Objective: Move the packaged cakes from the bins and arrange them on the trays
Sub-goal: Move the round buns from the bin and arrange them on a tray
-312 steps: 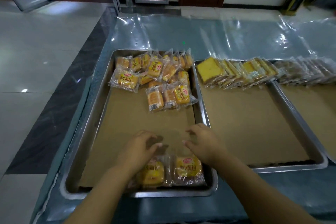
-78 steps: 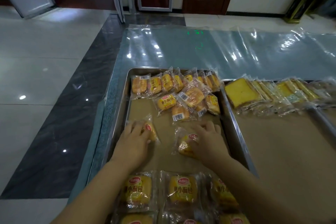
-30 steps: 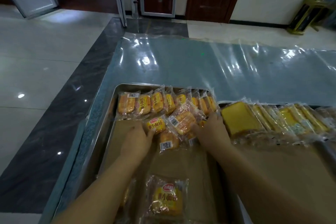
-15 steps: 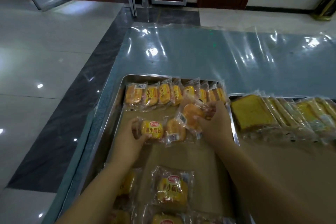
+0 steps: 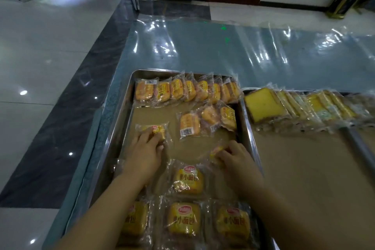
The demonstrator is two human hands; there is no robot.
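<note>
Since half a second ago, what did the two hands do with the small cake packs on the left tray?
Both hands drew back toward the person, each pulling one pack out of the loose cluster: the left hand with a yellow pack, the right hand with a blurred pack. The back row and the sliced cakes stayed.

Plastic-covered table (image 5: 203,50), metal trays (image 5: 119,111)

The cake packet (image 5: 215,151) under the right hand (image 5: 236,159) is blurred and mostly covered. The packet (image 5: 157,129) beneath the left hand (image 5: 144,153) is half hidden. The nearest row of packets (image 5: 183,221) is cut by the bottom edge.
</note>
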